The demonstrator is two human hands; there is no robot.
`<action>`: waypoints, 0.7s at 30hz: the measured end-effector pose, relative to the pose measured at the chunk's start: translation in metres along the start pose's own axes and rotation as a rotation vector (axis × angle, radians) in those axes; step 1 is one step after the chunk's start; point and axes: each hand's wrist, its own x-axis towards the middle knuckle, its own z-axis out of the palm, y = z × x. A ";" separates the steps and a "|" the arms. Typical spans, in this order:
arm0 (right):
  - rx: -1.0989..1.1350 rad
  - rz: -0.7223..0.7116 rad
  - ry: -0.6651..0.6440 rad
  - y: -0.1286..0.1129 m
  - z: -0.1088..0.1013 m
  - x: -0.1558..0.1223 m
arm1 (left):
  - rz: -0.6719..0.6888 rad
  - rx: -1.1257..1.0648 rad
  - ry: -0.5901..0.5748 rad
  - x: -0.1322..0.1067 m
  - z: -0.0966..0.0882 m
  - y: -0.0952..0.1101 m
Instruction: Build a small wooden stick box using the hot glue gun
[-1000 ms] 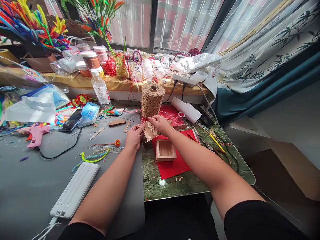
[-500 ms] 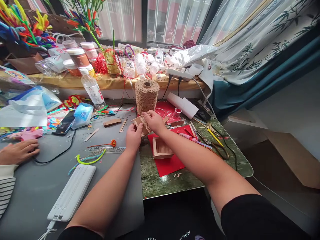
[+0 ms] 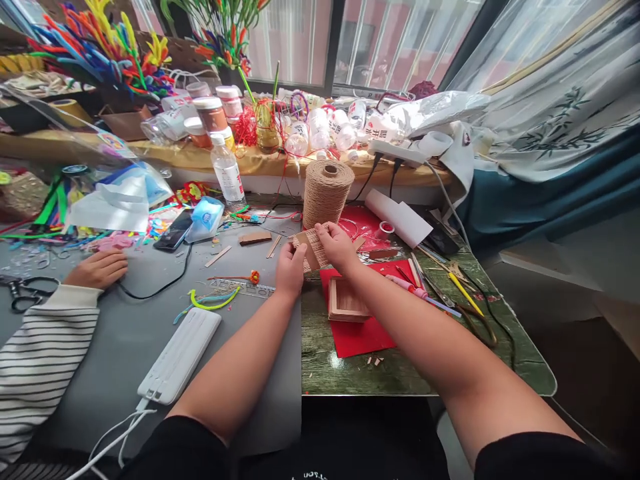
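Both my hands grip a small panel of wooden sticks wound with twine (image 3: 311,248), held up in front of a big spool of jute twine (image 3: 327,191). My left hand (image 3: 291,270) pinches the panel's left edge. My right hand (image 3: 338,245) closes on its right side from above. Just below them a small open wooden box (image 3: 346,301) rests on a red paper sheet (image 3: 361,335).
Another person's hand in a striped sleeve (image 3: 97,268) rests on the grey table at left. A white power strip (image 3: 180,355), a ruler, pipe cleaners, a phone (image 3: 174,231), a water bottle (image 3: 227,172), scissors and pens (image 3: 450,291) lie around. Jars crowd the windowsill.
The view swung left, bringing the other person's arm further into sight. My hands keep hold of the stick panel with little change in grip.
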 end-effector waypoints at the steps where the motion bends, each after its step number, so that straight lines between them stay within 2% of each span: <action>1: 0.030 0.005 -0.002 -0.001 0.002 -0.001 | -0.005 -0.042 -0.003 -0.001 0.000 0.000; 3: 0.126 0.071 -0.043 -0.004 0.005 -0.002 | 0.009 -0.087 -0.003 -0.002 0.001 0.001; 6: 0.269 0.255 -0.113 -0.006 0.005 -0.001 | 0.084 -0.010 0.012 -0.002 -0.002 0.004; 8: 0.311 0.356 -0.142 -0.008 0.002 0.001 | 0.133 0.051 0.008 -0.003 -0.003 0.008; 10: 0.311 0.400 -0.163 -0.009 0.001 0.001 | 0.165 0.084 0.006 -0.005 -0.003 0.012; 12: 0.253 0.359 -0.160 -0.009 0.001 -0.001 | 0.190 0.114 0.017 -0.007 -0.003 0.014; 16: -0.114 0.067 -0.048 -0.012 0.001 -0.005 | 0.179 0.169 0.041 -0.007 -0.004 0.013; 18: -0.272 -0.043 -0.009 -0.012 -0.002 -0.006 | 0.111 0.113 0.032 -0.004 -0.003 0.009; 21: -0.320 -0.117 0.054 -0.011 -0.007 -0.006 | -0.043 -0.033 -0.095 0.001 -0.003 0.003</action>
